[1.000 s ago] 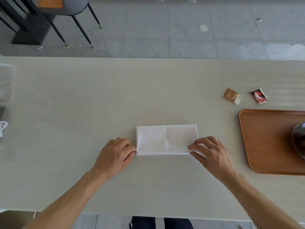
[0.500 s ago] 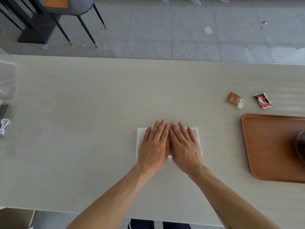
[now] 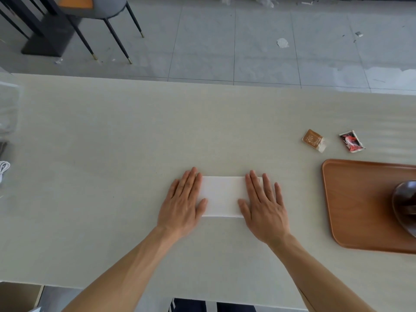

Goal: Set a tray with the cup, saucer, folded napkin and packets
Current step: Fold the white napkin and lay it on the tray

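A white folded napkin (image 3: 222,195) lies flat on the beige table in front of me. My left hand (image 3: 183,202) presses flat on its left end, fingers straight. My right hand (image 3: 263,203) presses flat on its right end, fingers spread. A wooden tray (image 3: 355,208) sits at the right, carrying a dark cup (image 3: 405,206) cut off by the frame edge. Beyond the tray lie a brown packet (image 3: 313,140) and a red-and-black packet (image 3: 351,141). I see no saucer apart from the dark ware.
A white cable (image 3: 4,168) and clear plastic (image 3: 9,104) lie at the table's left edge. A chair (image 3: 99,10) stands on the tiled floor past the far edge. A cardboard box (image 3: 19,297) shows at the lower left.
Both hands lay side by side on the napkin's middle half a second ago; they have slid apart to its two ends. Before that they pinched its near corners.
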Demonstrator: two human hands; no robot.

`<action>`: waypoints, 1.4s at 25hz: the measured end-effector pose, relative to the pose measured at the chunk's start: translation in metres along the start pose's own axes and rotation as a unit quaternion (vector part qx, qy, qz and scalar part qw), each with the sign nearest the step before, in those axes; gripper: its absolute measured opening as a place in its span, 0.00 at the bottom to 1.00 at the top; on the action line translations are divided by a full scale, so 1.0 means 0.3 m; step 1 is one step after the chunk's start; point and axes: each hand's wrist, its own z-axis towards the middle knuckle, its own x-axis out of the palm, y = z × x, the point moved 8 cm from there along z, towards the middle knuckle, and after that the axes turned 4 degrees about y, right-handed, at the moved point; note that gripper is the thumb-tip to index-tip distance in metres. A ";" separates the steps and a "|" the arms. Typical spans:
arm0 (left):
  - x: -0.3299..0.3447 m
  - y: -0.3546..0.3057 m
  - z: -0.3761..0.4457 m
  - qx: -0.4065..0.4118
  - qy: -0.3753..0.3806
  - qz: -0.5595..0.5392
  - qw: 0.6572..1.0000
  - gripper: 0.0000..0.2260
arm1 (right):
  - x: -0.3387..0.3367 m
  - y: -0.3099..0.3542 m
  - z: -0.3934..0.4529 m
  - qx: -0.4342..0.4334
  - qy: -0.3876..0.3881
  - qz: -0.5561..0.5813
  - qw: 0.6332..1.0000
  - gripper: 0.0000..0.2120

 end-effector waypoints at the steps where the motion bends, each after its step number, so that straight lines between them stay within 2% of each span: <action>1: -0.002 0.009 -0.006 -0.005 0.003 0.002 1.000 0.30 | 0.000 0.002 0.000 0.003 0.006 0.000 1.000 0.32; 3: -0.013 0.009 -0.010 -0.016 0.004 0.005 1.000 0.30 | -0.012 0.015 0.003 0.007 0.003 -0.007 1.000 0.32; 5: -0.033 -0.014 -0.002 -0.026 -0.009 0.001 1.000 0.30 | -0.047 0.041 0.006 -0.006 -0.038 -0.010 0.999 0.31; 7: -0.046 -0.077 0.011 -0.014 -0.023 -0.018 0.999 0.28 | -0.060 0.114 0.017 -0.060 -0.062 0.007 0.996 0.28; 10: -0.033 -0.181 0.035 0.017 -0.013 -0.036 0.999 0.25 | -0.024 0.206 0.032 -0.111 -0.040 0.014 0.993 0.26; 16: 0.003 -0.042 0.007 0.015 0.000 -0.014 1.000 0.29 | -0.013 0.014 0.005 -0.003 -0.035 0.009 0.999 0.31; 19: 0.006 0.037 -0.014 -0.006 0.015 -0.012 1.000 0.30 | -0.009 -0.014 0.002 0.002 -0.013 0.016 1.000 0.31; 23: -0.021 0.035 -0.012 -0.001 0.018 -0.022 1.000 0.31 | -0.004 -0.010 0.003 -0.001 -0.004 0.027 1.000 0.30; 26: -0.081 0.081 0.026 -0.024 0.014 -0.052 0.998 0.35 | -0.012 -0.044 -0.007 0.012 -0.011 0.075 0.997 0.32; 30: -0.094 0.148 0.104 -0.097 0.125 -0.130 0.979 0.36 | -0.002 -0.096 -0.073 0.050 -0.018 0.089 0.995 0.33; 35: -0.082 0.176 0.110 -0.184 0.209 -0.198 0.940 0.25 | 0.019 -0.097 -0.106 0.078 -0.012 0.078 0.994 0.32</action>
